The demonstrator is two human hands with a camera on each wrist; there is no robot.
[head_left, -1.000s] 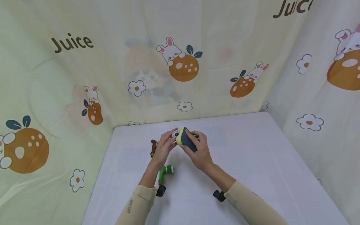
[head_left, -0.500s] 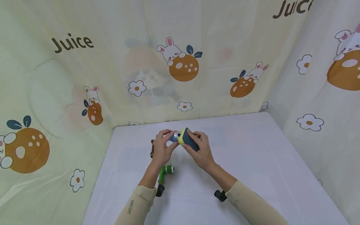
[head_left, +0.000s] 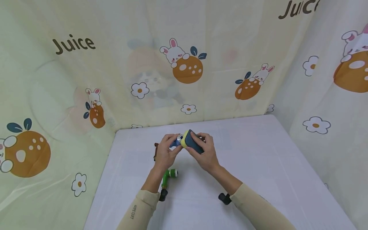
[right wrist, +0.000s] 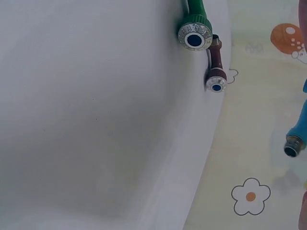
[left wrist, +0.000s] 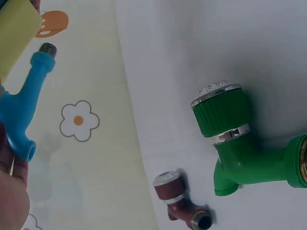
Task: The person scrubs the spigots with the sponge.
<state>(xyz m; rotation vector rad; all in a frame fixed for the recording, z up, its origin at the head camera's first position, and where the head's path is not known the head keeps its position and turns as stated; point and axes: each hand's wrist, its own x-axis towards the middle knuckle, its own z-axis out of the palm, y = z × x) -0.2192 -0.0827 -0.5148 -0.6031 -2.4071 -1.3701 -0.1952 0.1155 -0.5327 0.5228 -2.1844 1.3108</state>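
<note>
My left hand (head_left: 166,151) grips a blue tap (left wrist: 24,103), whose body and threaded metal end show clearly in the left wrist view. Its round silvery knob face (head_left: 179,139) points toward my right hand (head_left: 206,153) in the head view. That right hand holds a two-layer sponge (head_left: 193,142), dark blue on one side and yellow on the other. The sponge's yellow side lies against the tap's knob, as far as the head view shows. Both hands are raised over the table. Fingers hide part of the tap.
A green tap (left wrist: 244,158) lies on the white table (head_left: 258,166) beneath my left forearm. Farther back is a brown tap (left wrist: 180,199), partly hidden by the left hand in the head view. Black pieces (head_left: 225,198) show beside both forearms. Printed curtains (head_left: 218,89) surround the table.
The left hand has turned the blue tap, so its blue body now shows between the fingers. The sponge has shifted only slightly against the knob.
</note>
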